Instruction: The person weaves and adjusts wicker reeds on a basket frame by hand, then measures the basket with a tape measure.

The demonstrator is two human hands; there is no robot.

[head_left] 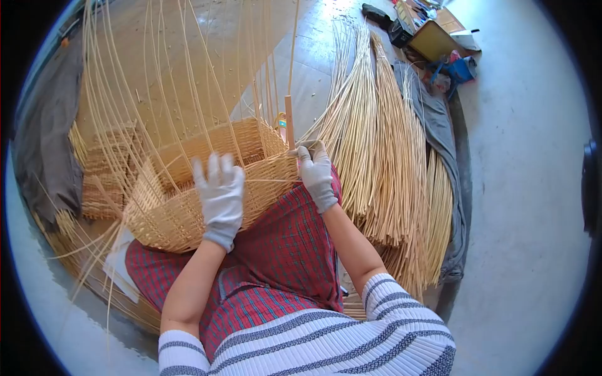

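A half-woven wicker basket (182, 220) rests tilted on my lap, with long upright willow rods rising from its rim. My left hand (222, 194), in a white glove, is spread against or just over the near wall; its fingertips are blurred by motion. At the right corner, my gloved right hand (315, 172) has its fingers pinched round a thin willow strand (308, 133), beside a flat wooden stick (289, 122) that stands upright at that corner. Exactly where the strand enters the weave is hidden by the fingers.
Big bundles of willow rods (382, 169) lie to my right on a grey cloth (451, 182). Woven wicker pieces (103, 200) are stacked at the left near a dark cloth (53, 125). A blue container (462, 69) and a box (433, 41) stand at the back right.
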